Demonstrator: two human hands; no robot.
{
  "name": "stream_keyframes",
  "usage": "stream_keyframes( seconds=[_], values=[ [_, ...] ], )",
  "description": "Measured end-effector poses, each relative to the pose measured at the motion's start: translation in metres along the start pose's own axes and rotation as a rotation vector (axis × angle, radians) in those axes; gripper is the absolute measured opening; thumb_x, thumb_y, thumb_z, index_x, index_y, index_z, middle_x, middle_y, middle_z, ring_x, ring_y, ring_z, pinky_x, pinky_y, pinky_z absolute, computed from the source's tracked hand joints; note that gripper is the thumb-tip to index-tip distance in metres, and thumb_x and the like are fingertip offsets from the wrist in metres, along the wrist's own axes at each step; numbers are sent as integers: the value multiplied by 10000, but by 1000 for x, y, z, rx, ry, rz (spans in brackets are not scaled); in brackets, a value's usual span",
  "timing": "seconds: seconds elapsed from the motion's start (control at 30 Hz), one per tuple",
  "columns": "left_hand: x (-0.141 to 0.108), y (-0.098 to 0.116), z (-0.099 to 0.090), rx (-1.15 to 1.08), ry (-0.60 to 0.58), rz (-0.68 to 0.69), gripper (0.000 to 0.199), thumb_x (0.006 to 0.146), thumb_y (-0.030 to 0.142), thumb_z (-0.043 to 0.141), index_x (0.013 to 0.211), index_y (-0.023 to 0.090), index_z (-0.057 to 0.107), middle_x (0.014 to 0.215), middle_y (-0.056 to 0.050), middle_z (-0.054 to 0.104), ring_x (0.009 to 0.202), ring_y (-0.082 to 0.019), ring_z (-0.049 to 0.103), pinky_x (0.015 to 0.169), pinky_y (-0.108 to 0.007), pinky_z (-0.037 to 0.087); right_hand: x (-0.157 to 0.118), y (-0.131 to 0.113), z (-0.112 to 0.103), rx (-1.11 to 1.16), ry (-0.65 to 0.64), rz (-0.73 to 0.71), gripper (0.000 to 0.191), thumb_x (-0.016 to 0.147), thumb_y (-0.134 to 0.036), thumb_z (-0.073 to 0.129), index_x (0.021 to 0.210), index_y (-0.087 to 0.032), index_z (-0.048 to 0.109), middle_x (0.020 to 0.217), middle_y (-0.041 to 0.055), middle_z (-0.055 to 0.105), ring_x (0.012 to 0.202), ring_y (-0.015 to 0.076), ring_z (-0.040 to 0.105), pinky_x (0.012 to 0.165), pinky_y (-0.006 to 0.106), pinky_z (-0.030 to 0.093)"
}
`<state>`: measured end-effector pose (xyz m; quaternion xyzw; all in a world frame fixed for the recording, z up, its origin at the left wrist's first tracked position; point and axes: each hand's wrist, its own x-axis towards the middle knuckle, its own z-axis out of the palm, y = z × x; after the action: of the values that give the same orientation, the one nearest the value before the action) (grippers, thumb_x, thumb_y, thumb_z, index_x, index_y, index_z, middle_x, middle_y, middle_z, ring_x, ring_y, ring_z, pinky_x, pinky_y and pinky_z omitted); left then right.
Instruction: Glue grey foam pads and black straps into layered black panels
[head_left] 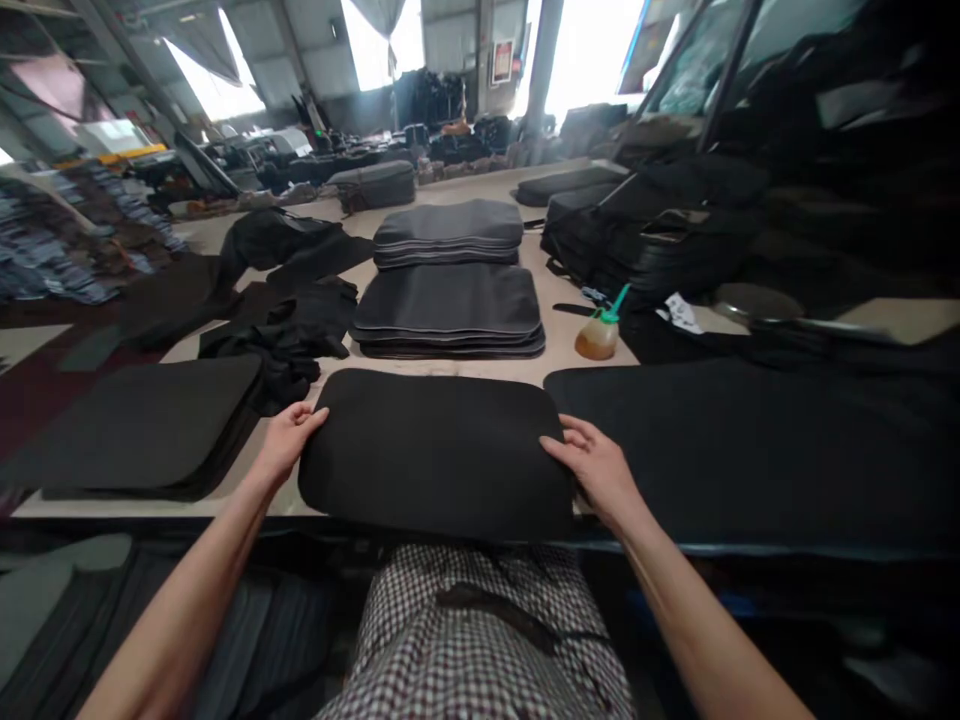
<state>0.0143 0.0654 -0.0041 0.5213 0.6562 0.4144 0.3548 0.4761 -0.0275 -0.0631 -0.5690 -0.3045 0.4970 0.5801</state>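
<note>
1. Black panel (pixel 435 455), broad and round-cornered, lies in front of the person at the near side of the work table (pixel 561 342); its lower edge reaches past the table's front edge in view. Whether it rests flat or is slightly raised is hard to tell.
2. The left hand (pixel 291 438) is clamped on the panel's left edge near the upper corner, thumb on top and the other fingers curled.
3. The right hand (pixel 596 462) is clamped on the opposite edge, likewise with the thumb over the face (its grip sits a little lower in view than the left one).
4. Straight beyond the panel stands a grey stack (pixel 450 305) of similarly shaped pieces, their edges not quite aligned. Just behind it is a rear stack (pixel 450 222) of the same kind.
5. To the left, a pile of dark sheets (pixel 150 420) lies near the left hand, with crumpled black cloth (pixel 289 325) beyond it.
6. To the right, a wide black sheet (pixel 765 440) spreads along the table. The panel's right end overlaps its left end in view; whether they touch cannot be told.
7. Beside the grey stack, on its right, stands a squat bottle (pixel 598 338) with a green nozzle and amber liquid inside. Farther right are a white slip (pixel 681 313) and a bulky black bag (pixel 652 240).
8. A checked apron (pixel 480 640) covers the person's lap, below the panel.
</note>
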Motion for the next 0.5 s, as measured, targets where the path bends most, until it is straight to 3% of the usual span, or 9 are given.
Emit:
stream_keyframes(
  seconds=[0.07,0.17,0.3,0.4,0.5],
  values=[
    [9,-18,8,252,11,114,418,752,580,740,753,187,599,668,23,608,640,-147,552,610,-247,404,9,5,-1,-187,19,-98,752,641,-481,906,1267,-195,603,879,27,731,826,250,729,775,381,600],
    [23,-29,11,566,39,234,356,871,536,607,738,213,540,649,25,550,647,-158,528,621,-264,353,24,7,3,-540,61,-275,653,761,-491,788,1318,-217,587,866,12,708,793,234,701,810,408,561],
    [31,-30,11,881,66,208,318,928,531,532,858,225,582,738,-21,613,720,-216,591,650,-297,377,37,4,9,-882,94,-359,597,820,-441,711,1359,-236,559,896,21,695,835,260,687,804,426,541],
    [27,-27,13,1011,101,312,369,947,488,523,1138,184,605,1019,-116,685,935,-294,648,769,-358,476,47,1,5,-1082,101,-446,483,859,-458,667,1292,-260,582,1049,67,675,1012,310,651,849,458,543],
    [16,-18,23,990,103,598,555,980,445,505,1443,144,448,1415,-199,555,1304,-345,534,1055,-464,452,71,-6,-13,-1123,229,-561,433,855,-463,650,1207,-218,592,1227,140,596,1185,347,553,1001,506,493]
  ],
)
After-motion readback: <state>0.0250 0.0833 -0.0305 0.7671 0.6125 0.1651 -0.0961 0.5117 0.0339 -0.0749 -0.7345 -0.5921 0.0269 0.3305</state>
